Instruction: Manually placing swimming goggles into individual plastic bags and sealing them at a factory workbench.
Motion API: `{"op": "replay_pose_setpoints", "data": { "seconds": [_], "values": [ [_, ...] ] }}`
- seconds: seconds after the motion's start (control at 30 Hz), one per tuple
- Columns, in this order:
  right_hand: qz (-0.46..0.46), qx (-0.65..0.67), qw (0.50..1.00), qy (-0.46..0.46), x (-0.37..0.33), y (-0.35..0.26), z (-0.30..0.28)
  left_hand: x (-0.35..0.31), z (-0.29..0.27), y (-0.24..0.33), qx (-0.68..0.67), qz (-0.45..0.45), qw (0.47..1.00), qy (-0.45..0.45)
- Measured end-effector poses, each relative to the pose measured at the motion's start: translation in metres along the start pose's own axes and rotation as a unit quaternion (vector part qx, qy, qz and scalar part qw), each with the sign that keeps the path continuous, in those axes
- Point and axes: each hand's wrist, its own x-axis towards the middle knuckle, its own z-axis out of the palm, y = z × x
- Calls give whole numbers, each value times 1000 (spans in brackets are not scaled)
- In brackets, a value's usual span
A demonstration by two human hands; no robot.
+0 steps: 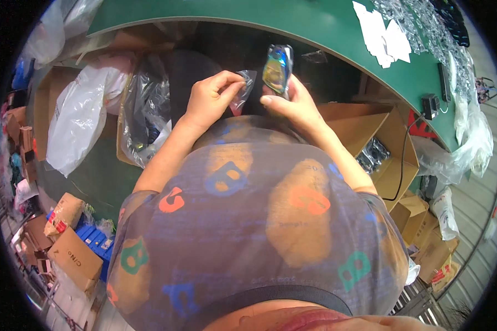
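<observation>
My left hand (212, 99) is closed in a pinch, thumb against forefinger, on the edge of a small clear plastic bag (246, 91) that hangs in front of my lap. To its right, my right hand (299, 105) grips a pair of what look like folded sunglasses (278, 69), with shiny blue-and-yellow mirrored lenses and a dark rim. They stand upright above my thumb and fingers, apart from the bag. The fingers behind the sunglasses are mostly hidden.
A green table (232, 12) curves across the far side, with white papers (381, 36) and a heap of clear wrappers (417, 25) at right. An open cardboard box (400, 160) stands right of me, a black cable beside it. Bagged goods (146, 110) and a white plastic bag (77, 121) lie left.
</observation>
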Motion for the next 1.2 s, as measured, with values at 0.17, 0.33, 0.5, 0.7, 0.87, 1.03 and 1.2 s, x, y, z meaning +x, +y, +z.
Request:
{"op": "replay_pose_setpoints", "data": {
  "seconds": [0.17,0.33,0.5,0.7,0.87,1.03,1.2],
  "values": [
    [9,0,1000,25,24,38,5,-6,2,6,51,5,998,-21],
    [6,7,998,60,22,43,3,-8,2,7,90,49,995,-10],
    [-17,-14,998,58,22,52,5,-11,7,-4,172,160,972,-10],
    [-65,-169,978,104,16,53,7,-20,14,-12,-151,-112,977,-102],
    [-113,-282,944,125,8,53,9,-14,6,-12,-342,-214,914,-51],
    [-114,-269,947,129,8,50,14,-10,5,-27,-165,-78,983,35],
    [-113,-255,952,122,8,56,14,-12,7,-15,76,-22,997,-1]
  ]
}}
